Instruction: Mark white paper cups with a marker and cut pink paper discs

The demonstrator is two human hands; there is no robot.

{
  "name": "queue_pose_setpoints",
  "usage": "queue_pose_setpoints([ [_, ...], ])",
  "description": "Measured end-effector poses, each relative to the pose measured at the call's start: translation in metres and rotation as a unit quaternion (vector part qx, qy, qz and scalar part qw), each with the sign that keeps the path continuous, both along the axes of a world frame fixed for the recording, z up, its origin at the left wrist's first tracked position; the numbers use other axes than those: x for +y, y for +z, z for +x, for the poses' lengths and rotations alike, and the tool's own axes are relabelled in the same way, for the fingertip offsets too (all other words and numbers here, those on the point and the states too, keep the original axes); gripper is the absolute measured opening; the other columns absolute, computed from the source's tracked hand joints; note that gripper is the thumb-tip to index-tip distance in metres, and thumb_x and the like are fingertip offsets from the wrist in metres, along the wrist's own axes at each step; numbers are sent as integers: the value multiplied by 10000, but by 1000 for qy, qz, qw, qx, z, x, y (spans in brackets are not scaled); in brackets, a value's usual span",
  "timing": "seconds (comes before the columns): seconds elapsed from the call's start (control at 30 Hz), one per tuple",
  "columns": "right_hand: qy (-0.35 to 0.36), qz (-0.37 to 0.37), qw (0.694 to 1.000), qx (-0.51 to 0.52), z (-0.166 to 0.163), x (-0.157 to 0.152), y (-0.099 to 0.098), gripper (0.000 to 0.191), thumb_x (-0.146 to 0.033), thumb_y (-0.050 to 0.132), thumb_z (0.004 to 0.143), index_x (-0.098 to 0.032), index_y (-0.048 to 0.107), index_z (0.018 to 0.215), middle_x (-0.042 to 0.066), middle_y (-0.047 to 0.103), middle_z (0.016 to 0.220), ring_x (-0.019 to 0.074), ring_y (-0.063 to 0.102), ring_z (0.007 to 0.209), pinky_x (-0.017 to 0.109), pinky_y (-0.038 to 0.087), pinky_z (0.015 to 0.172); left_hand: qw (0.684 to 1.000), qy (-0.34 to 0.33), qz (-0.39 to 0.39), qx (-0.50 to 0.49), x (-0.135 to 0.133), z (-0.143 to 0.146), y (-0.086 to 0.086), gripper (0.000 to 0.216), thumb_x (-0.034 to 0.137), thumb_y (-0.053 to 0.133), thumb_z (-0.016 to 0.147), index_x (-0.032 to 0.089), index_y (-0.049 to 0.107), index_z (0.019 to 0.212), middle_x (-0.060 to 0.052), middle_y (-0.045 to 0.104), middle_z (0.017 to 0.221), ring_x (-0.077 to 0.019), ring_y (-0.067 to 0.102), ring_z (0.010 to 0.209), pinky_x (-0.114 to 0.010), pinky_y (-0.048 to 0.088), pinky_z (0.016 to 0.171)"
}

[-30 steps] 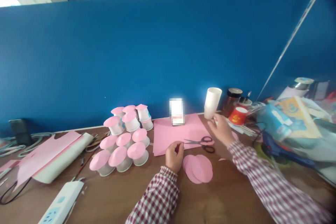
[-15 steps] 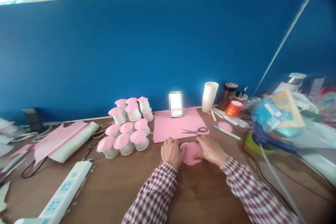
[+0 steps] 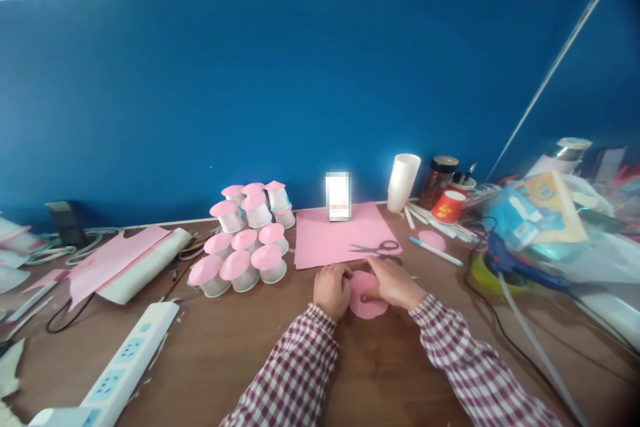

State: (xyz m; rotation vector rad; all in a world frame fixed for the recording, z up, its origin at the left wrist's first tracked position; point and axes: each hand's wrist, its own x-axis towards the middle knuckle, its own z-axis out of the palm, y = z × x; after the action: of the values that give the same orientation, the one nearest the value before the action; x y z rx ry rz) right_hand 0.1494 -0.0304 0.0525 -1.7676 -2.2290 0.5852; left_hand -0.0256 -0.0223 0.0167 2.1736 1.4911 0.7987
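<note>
A pink paper circle [image 3: 369,309] lies at the table's front middle, between my two hands. My left hand [image 3: 332,292], fingers curled, holds its left edge. My right hand [image 3: 395,284] grips it from the right, thumb on its face and fingers over the far edge. Just beyond, dark-handled scissors [image 3: 373,248] rest on a stack of pink paper sheets [image 3: 320,240]. Left of the sheets stand several white paper cups [image 3: 245,277] with pink cone tops. Another pink paper disc [image 3: 433,240] and a blue-capped marker [image 3: 435,251] lie to the right.
A power strip [image 3: 120,353] lies at front left, near a white roll [image 3: 145,270]. Stacked white cups [image 3: 404,181], a red paper cup [image 3: 448,207] and white sticks [image 3: 435,219] stand or lie at back right. A blue glue gun [image 3: 520,267] with cable rests on yellow tape.
My right hand has shifted slightly left over the pink paper circle, its fingers reaching further across the far edge. The circle now looks rounder, its outline less notched. The view has tilted a little.
</note>
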Motion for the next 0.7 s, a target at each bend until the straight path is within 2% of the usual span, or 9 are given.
queue_pose_setpoints([
  [0.23, 7, -15, 1000, 1, -4, -1, -2, 489, -419, 798, 513, -194, 538, 862, 57, 600, 926, 208, 557, 810, 277, 373, 656, 999, 0, 2, -36, 4, -1, -4, 301, 53, 423, 685, 196, 616, 867, -22, 658, 834, -184, 576, 827, -323, 403, 796],
  [0.33, 1, -27, 999, 33, -5, -2, -4, 468, -359, 795, 527, -196, 521, 870, 39, 607, 876, 204, 563, 799, 285, 390, 668, 999, 2, 5, -47, 4, -2, -4, 316, 64, 414, 713, 189, 611, 925, -36, 662, 862, -191, 583, 840, -331, 417, 803],
  [0.4, 8, -30, 995, 93, -4, 0, -4, 456, -311, 773, 562, -199, 523, 927, 39, 616, 929, 206, 572, 868, 296, 411, 734, 998, 8, 2, -65, 4, -2, -4, 314, 92, 390, 766, 185, 594, 985, -49, 665, 895, -195, 590, 855, -340, 427, 809],
  [0.53, 5, 22, 978, 206, -1, 5, 6, 359, -282, 670, 683, -200, 536, 1006, 44, 613, 1063, 192, 564, 991, 313, 412, 861, 986, 54, -2, -160, 6, -1, -7, 332, 238, 319, 890, 171, 491, 1165, -95, 641, 1025, -197, 592, 946, -351, 442, 839],
  [0.63, -9, 77, 978, 194, 0, 7, 16, 301, -307, 613, 740, -204, 562, 1018, 45, 637, 1027, 199, 585, 948, 321, 429, 835, 972, 76, 12, -220, 9, -1, -10, 344, 302, 300, 913, 159, 470, 1176, -121, 610, 1096, -195, 568, 1030, -351, 437, 882],
  [0.7, 0, 79, 984, 160, -2, 8, 17, 299, -291, 618, 738, -215, 584, 1024, 45, 652, 1007, 205, 600, 920, 318, 439, 811, 970, 77, 17, -229, 9, -1, -12, 335, 317, 308, 914, 159, 492, 1145, -124, 605, 1105, -199, 559, 1053, -359, 432, 901],
])
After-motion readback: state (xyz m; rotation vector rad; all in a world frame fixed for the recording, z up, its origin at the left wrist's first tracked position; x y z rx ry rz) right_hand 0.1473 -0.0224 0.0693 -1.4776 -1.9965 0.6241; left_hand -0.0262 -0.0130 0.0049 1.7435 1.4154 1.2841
